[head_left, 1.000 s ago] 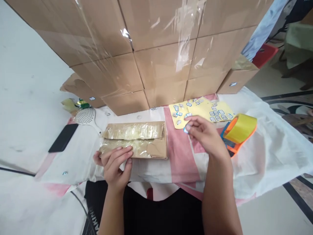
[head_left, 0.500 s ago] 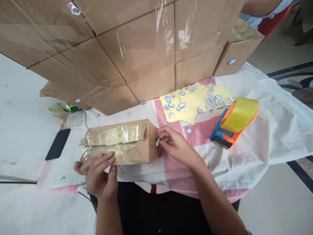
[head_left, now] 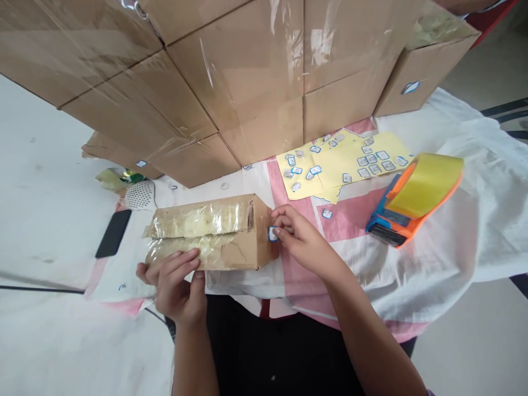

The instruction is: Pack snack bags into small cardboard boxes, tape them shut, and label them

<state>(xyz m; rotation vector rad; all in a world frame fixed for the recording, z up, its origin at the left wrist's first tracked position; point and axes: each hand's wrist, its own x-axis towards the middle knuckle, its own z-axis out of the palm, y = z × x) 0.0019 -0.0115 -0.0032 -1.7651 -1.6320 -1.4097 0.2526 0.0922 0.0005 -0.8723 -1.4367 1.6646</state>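
Observation:
A small taped cardboard box lies on the cloth in front of me. My left hand grips its near left end, fingers curled over the top. My right hand pinches a small blue-edged white sticker and presses it against the box's right end face. Behind my right hand lie yellow sticker sheets carrying several more stickers, and one loose sticker rests on the cloth.
A wall of stacked taped cartons rises right behind the box. An orange tape dispenser with a yellow roll sits at the right. A black phone and a white perforated object lie at the left on the white-and-pink cloth.
My right hand came from the sticker sheets to the box's right end with a sticker, which now lies against the end face. The box has been turned so that end shows.

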